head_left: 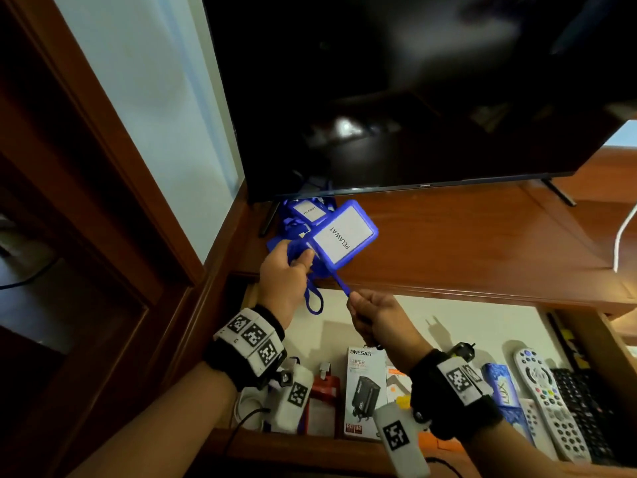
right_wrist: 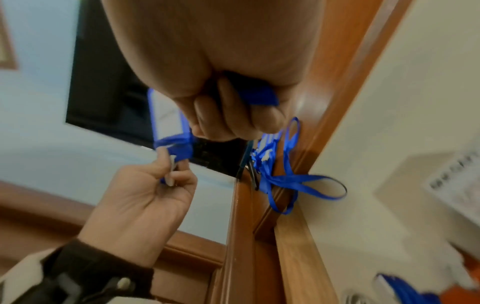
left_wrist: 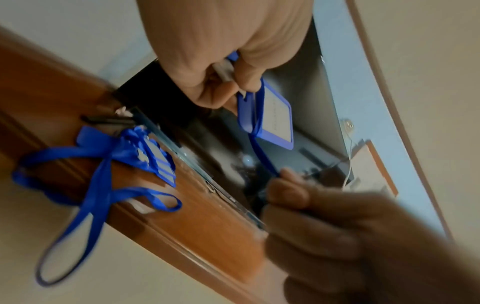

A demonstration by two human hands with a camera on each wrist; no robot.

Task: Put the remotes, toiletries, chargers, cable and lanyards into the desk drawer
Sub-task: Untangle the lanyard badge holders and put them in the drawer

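Note:
A blue badge holder (head_left: pixel 344 236) marked PELAWAT hangs above the desk edge on its blue strap (head_left: pixel 339 282). My left hand (head_left: pixel 300 260) pinches the holder's clip end, with bunched strap in the palm. My right hand (head_left: pixel 358 305) grips the strap lower down and holds it taut. The left wrist view shows the badge holder (left_wrist: pixel 275 121) below my left hand (left_wrist: pixel 223 78). More blue lanyards (head_left: pixel 310 212) lie heaped on the desk under the TV, one loop hanging over the edge. The drawer (head_left: pixel 431 315) stands open below the hands.
In the drawer lie a grey remote (head_left: pixel 548 401), a black remote (head_left: pixel 582 408), a charger box (head_left: pixel 365 391) and a blue soap box (head_left: pixel 499 384). A black TV (head_left: pixel 413 98) stands on the wooden desk top (head_left: pixel 465 243). A white cable (head_left: pixel 624 236) is at the right.

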